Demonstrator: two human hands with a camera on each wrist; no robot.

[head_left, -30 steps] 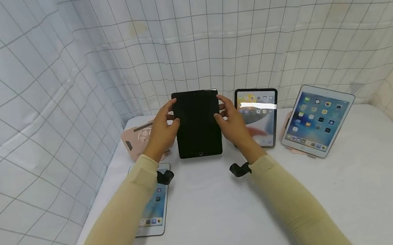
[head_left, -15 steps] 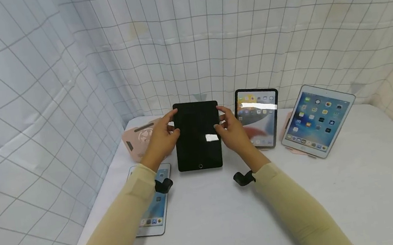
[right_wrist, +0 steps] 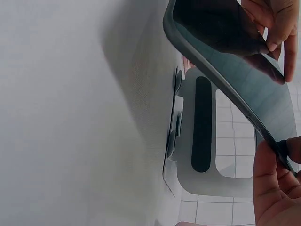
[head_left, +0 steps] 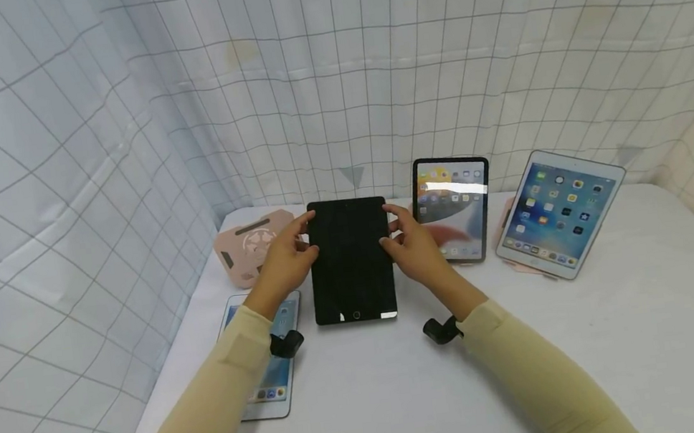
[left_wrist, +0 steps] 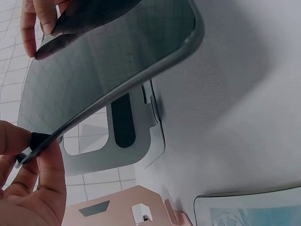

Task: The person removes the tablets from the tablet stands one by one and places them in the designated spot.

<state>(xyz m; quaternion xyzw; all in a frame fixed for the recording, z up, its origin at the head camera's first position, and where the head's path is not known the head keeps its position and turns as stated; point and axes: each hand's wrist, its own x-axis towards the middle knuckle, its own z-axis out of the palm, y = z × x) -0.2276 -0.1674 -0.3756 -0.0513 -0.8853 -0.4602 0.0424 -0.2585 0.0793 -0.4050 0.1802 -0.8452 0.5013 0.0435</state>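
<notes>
In the head view, my left hand (head_left: 287,256) and right hand (head_left: 414,244) hold a black tablet (head_left: 352,266) by its two long sides, near the top corners. Thumbs lie on the front and fingers curl behind the edges. Its dark screen faces me, home button at the bottom. Both wrist views show the tablet tilted over the white cloth, casting a shadow there. Behind it stands a grey tablet stand (right_wrist: 186,122) with a dark pad, a gap between the two. The tablet hides this stand in the head view.
A pink tablet stand (head_left: 237,248) is left of the hands. One white tablet (head_left: 276,377) lies flat under the left forearm. At right, a black-rimmed tablet (head_left: 457,214) and a white-rimmed tablet (head_left: 561,212) lean upright. A gridded curtain (head_left: 329,67) hangs behind.
Both hands have brought the black tablet down and toward me, still gripping it by the sides. More of the pink stand shows now. The other tablets have stayed put.
</notes>
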